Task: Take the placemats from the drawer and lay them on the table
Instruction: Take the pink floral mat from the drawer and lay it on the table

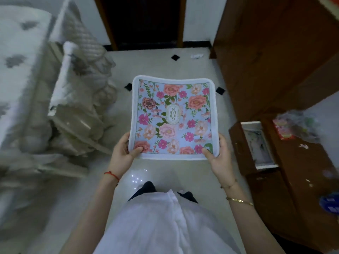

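A square fabric placemat (172, 117) with a white border and a print of pink, peach and red flowers on pale blue is held flat in the air, in front of the person's body and above the pale tiled floor (165, 63). The left hand (123, 154) grips the near left corner of the placemat: the thumb lies on the top, on the printed flowers, and the fingers go under the edge. The right hand (219, 156) grips the near right corner in the same way, thumb on top and fingers curled below. So the placemat extends away from both hands, and its far edge is free and a little curved. A red thread bracelet (112, 176) is on the left wrist, and a thin gold bangle (239, 201) is on the right forearm. At the right side stands a brown wooden cabinet (275, 52) with an open drawer (256, 143), its inside pale; the drawer is near the right hand but apart from it. At the left the view is blurred, and I can tell only grey and white fabric there.
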Available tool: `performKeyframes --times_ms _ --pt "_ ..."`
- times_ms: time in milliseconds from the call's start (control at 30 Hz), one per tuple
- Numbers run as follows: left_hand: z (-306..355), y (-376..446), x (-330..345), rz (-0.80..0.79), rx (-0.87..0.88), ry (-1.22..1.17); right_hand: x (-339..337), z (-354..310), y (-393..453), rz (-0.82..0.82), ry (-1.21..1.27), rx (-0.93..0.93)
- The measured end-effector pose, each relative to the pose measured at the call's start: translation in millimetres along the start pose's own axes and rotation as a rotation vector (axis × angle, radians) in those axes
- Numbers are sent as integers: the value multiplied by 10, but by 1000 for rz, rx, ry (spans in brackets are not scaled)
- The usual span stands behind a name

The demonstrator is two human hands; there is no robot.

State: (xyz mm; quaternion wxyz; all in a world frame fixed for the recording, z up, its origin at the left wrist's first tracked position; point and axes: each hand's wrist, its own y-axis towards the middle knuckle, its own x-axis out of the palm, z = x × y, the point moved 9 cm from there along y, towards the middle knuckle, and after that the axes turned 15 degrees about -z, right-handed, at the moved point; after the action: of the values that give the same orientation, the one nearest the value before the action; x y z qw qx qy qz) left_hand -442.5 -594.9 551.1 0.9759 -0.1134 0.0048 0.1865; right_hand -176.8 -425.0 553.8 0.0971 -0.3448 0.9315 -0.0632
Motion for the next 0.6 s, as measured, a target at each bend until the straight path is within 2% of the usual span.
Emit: performKeyframes --times_ms 167,367,600 --pt "-243 -992 -745 263 12 -42 997 -181 61 -237 -63 -52" --pt "-569 -2320 -1630 506 28 -69 2489 -292 -198 -491 -89 -100" --pt "-989 -3819 -2726 662 -48 -62 4222 -261 -830 -654 -48 -97"
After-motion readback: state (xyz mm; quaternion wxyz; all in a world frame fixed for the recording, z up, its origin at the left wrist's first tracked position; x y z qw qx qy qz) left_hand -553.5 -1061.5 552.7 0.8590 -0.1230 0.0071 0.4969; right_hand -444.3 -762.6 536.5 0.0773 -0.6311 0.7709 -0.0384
